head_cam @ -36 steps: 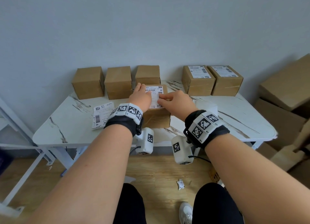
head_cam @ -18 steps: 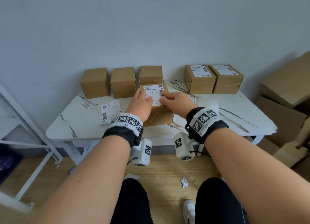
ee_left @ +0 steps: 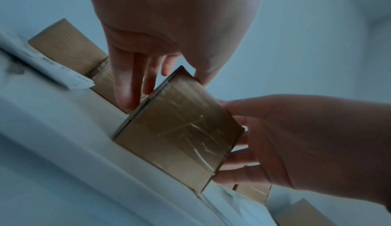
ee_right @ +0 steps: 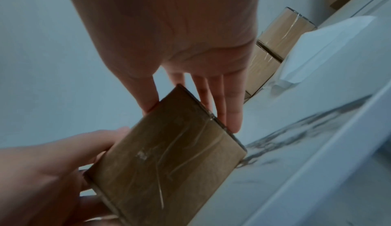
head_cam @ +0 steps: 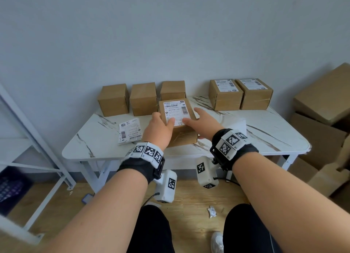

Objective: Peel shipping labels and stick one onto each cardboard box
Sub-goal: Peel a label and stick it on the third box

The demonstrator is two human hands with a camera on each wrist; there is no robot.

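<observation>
The labelled box [head_cam: 178,123] sits between the left hand [head_cam: 158,131] and right hand [head_cam: 203,124], both gripping its sides, thumbs on top

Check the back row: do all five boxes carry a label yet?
No: only the two right boxes show labels on top; the three left boxes are bare.

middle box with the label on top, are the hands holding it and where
Yes. The left hand and right hand hold the box by its opposite sides, thumbs on the label.
</observation>
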